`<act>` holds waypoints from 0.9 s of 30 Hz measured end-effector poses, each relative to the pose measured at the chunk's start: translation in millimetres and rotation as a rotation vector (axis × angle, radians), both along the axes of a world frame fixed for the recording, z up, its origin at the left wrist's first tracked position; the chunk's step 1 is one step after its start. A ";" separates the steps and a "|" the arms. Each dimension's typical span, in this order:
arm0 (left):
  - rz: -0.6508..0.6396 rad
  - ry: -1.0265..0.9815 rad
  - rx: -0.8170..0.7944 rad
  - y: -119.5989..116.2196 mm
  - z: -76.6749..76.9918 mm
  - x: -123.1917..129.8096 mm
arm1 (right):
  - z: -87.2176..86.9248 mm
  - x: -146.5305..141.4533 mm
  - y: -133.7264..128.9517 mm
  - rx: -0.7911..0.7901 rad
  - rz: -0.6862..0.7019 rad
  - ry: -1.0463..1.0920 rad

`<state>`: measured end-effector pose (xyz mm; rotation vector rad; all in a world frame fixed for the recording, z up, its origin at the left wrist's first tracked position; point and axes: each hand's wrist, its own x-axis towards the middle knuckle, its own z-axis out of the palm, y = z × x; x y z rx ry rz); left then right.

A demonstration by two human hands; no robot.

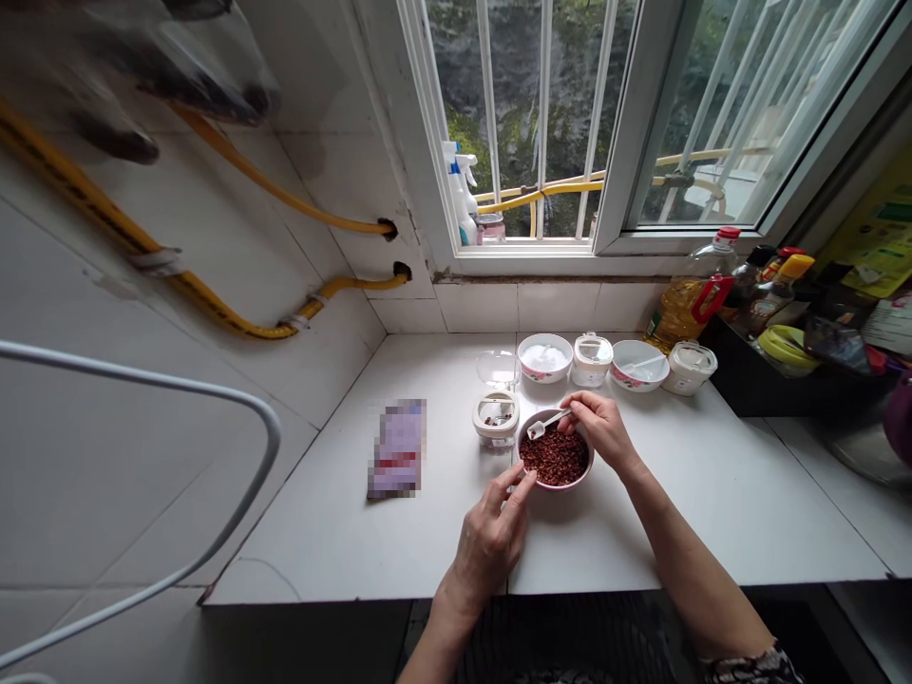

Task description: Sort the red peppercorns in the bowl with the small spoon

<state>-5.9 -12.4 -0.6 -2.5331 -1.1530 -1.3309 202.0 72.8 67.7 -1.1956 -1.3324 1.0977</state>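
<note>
A bowl [562, 488] full of small dark red, bean-like grains [560, 461] stands on the white tiled counter. My left hand [491, 522] holds the bowl's near-left rim with its fingertips. Between thumb and fingers, my right hand [602, 427] pinches the handle of a small white spoon [537, 430]. The spoon's scoop end is over the grains, toward the left side of the bowl. Just left of the bowl sits a clear jar [497, 432] with a cream rim; its transparent lid [499, 368] is flipped up, and a few dark grains show inside.
Behind stand a bowl of white powder [545, 359], a lidded jar [591, 359], a bowl with a white spoon [639, 369] and another jar [690, 369]. A blurred purple packet [399, 451] lies left. An oil bottle [680, 304] and a black condiment rack [755, 370] occupy the right.
</note>
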 end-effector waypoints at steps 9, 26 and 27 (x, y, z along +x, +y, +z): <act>0.000 0.005 -0.008 2.2 -2.1 -0.9 | 9.7 -33.6 -7.3 0.436 0.006 -0.272; -0.008 -0.002 0.021 4.4 -4.7 -0.2 | 6.3 10.1 -5.8 0.245 0.014 -0.244; -0.006 -0.001 0.028 4.5 -4.5 -0.1 | 5.9 8.0 -6.1 0.259 0.023 -0.270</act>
